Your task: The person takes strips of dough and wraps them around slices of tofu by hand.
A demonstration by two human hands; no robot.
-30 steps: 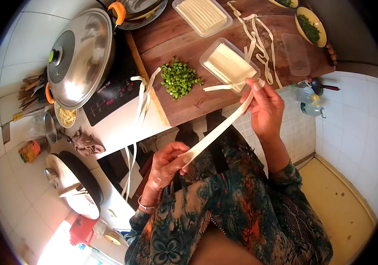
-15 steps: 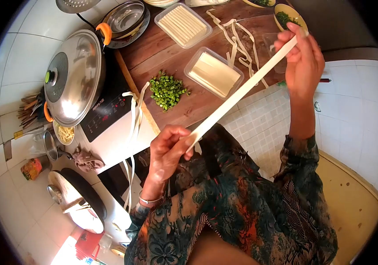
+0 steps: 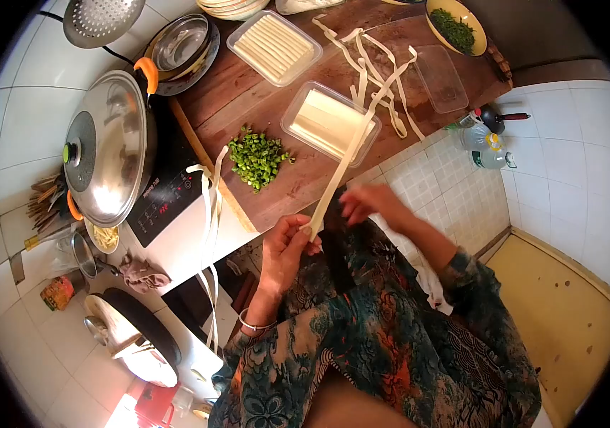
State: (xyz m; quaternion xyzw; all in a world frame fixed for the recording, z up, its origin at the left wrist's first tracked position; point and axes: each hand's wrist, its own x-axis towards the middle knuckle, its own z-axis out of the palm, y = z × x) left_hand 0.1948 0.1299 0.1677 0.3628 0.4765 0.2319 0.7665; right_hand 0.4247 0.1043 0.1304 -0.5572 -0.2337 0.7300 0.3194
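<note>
My left hand (image 3: 282, 253) pinches the near end of a long flat strip of noodle dough (image 3: 342, 171). From there the strip runs up over a clear container of dough pieces (image 3: 299, 132), and its far end rests near stretched noodles (image 3: 363, 53) on the wooden board. My right hand (image 3: 375, 203) is to the right of the strip, apart from it and smeared by motion, so its fingers are unclear. Beyond that container stands a second one holding dough strips (image 3: 276, 46). More long noodles (image 3: 212, 203) hang over the counter edge to the left.
Chopped green vegetables (image 3: 258, 158) lie on the wooden board (image 3: 234, 100). A lidded pan (image 3: 112, 143) sits on the induction cooker (image 3: 166, 203) at left. Far right are a bowl of chopped greens (image 3: 455, 30) and a clear plastic lid (image 3: 440, 78). Bottles (image 3: 490, 150) stand below the board.
My right hand has let go of the strip's far end and moved down toward my left hand. That end now lies on the board. My left hand keeps its pinch.
</note>
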